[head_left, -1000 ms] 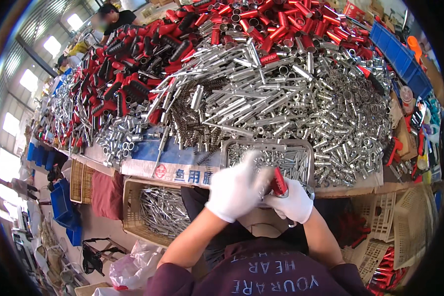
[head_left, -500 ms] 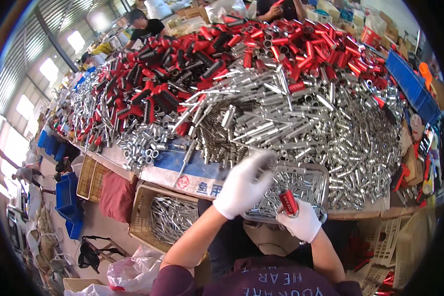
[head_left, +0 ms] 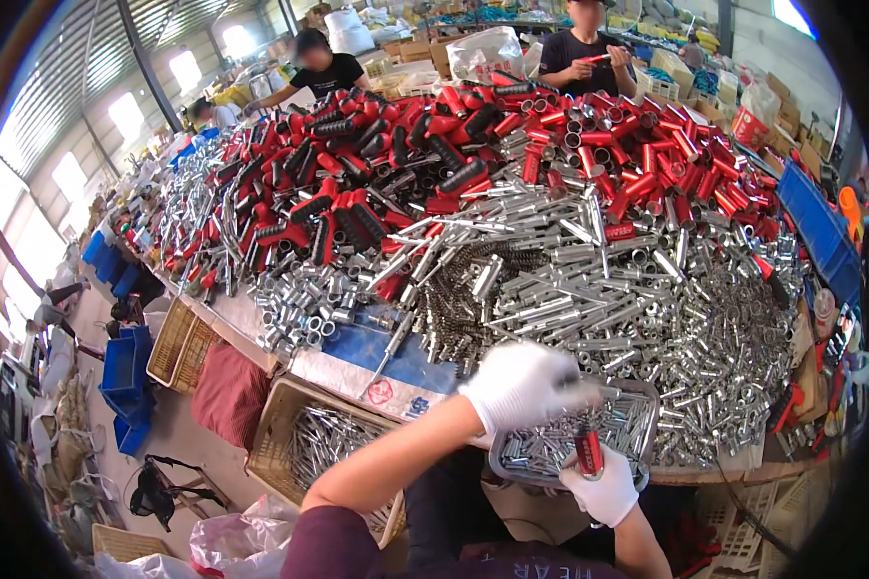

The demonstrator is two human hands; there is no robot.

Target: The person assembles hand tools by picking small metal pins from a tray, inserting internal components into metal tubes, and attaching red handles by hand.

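Note:
My right hand (head_left: 603, 494), in a white glove, is closed round a red metal tube (head_left: 589, 455) held upright in front of me. Just above and left of the tube's top is my left hand (head_left: 523, 388), also gloved. Motion smears its fingers, so anything in them cannot be made out. Beneath both hands stands a grey plastic tray (head_left: 498, 461) full of small silver pins. Dark springs (head_left: 454, 323) lie in a heap beyond the left hand, with long silver rods (head_left: 560, 309) to their right.
Red-and-black handles (head_left: 348, 217) and red tubes (head_left: 637, 164) are piled at the back. Small silver fittings (head_left: 714, 367) heap up at right. A tan basket (head_left: 278, 417) of metal rods sits below the table edge. Two people (head_left: 330, 72) (head_left: 589, 53) are across the pile.
My left hand has moved right, from over the springs' near side toward the red tube. The right hand keeps hold of the tube. The view has tilted up, bringing more of the room in.

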